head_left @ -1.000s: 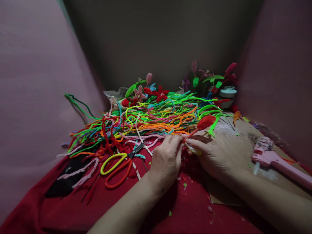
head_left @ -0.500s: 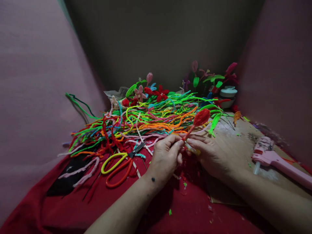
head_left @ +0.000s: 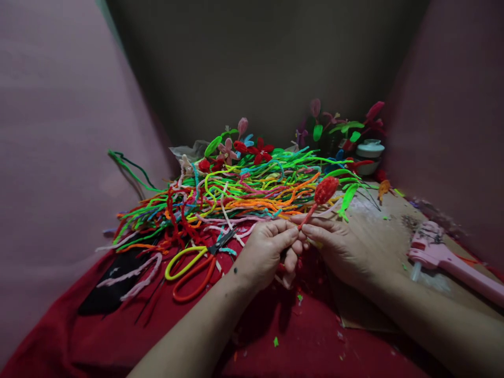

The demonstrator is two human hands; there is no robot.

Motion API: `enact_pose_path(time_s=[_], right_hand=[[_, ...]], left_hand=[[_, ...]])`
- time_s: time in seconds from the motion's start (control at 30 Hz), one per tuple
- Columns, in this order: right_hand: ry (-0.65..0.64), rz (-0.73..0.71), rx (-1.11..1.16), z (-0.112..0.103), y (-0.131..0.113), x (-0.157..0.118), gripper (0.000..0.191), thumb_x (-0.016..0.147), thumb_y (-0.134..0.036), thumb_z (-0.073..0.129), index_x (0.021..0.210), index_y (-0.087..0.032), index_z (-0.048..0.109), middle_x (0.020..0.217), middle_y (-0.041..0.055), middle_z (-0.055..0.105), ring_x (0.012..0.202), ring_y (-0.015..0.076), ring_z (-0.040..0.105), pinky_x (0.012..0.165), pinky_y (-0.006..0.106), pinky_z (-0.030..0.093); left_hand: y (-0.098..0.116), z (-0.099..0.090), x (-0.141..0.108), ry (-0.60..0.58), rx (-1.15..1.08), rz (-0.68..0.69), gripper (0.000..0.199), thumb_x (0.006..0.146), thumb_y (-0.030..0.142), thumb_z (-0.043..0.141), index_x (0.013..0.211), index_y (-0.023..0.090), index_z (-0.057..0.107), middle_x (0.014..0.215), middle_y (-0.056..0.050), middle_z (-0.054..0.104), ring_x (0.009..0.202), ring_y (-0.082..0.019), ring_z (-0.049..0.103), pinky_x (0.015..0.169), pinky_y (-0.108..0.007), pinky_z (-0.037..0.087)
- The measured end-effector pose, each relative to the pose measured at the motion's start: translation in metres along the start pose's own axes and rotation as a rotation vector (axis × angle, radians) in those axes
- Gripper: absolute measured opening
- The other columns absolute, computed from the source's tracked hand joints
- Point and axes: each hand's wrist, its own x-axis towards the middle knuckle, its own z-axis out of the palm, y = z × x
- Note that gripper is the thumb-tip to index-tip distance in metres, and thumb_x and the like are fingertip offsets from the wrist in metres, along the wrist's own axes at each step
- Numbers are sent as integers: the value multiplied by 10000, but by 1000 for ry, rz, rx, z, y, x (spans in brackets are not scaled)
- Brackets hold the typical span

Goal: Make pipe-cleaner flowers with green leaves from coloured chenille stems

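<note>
A red pipe-cleaner flower bud (head_left: pixel 326 190) stands tilted up to the right on a red fuzzy stem (head_left: pixel 307 215). My left hand (head_left: pixel 271 252) is closed, with thumb and forefinger pinching the stem's lower end. Close against it, my right hand (head_left: pixel 338 247) also pinches the stem near the same spot. Something pale yellow shows only in part under the right fingers. Left of my hands lie scissors (head_left: pixel 195 273) with one yellow and one red handle loop, blades pointing toward the pipe cleaners.
A heap of coloured pipe cleaners (head_left: pixel 236 194) spreads behind my hands. Finished pipe-cleaner flowers (head_left: pixel 262 150) sit at the back, near a lidded jar (head_left: pixel 370 152). On the right, a pink glue gun (head_left: pixel 444 254) rests on a board (head_left: pixel 388 236). Red cloth (head_left: pixel 307 346) covers the front.
My left hand has rolled a little, its lower fingers now curled further down. The bud has turned slightly and stands a bit more upright. Both hands keep their pinch.
</note>
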Motion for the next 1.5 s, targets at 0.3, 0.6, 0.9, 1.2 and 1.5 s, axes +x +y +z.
enact_pose_path(time_s=[0.3,0.6,0.9,1.2,1.5], right_hand=[[-2,-18,-29,1,-2,-1,190,757,-248,628,924,-221,714,771,24,705,761,186,633,768,338,480],[74,-14,-92,-1,-1,1,123,737,-276,645,821,-218,714,741,3,691,630,156,580,632,299,456],[178,-54,-230,2,-4,-4,95,723,-373,675,696,-285,695,654,10,645,592,204,531,529,333,401],[112,-14,-128,3,-2,-2,66,735,-322,651,764,-297,705,740,7,674,605,181,542,537,308,422],[75,0,-100,0,-1,0,132,741,-236,638,805,-301,733,677,-17,653,574,147,532,578,287,415]], left_hand=[[0,1,0,25,8,-7,233,799,343,547,674,147,528,388,70,462,234,-57,369,242,-161,337],[-5,6,1,216,688,193,93,828,228,480,797,178,552,568,19,580,469,-117,546,479,-237,468],[-20,1,1,399,1325,741,156,896,160,413,972,170,549,890,-61,629,815,-153,594,752,-269,481],[-15,5,2,372,1029,732,146,880,139,446,925,188,577,896,-38,660,824,-132,621,762,-234,479],[-12,9,0,338,653,433,115,853,199,478,820,187,587,760,-2,649,592,-91,579,565,-191,452]])
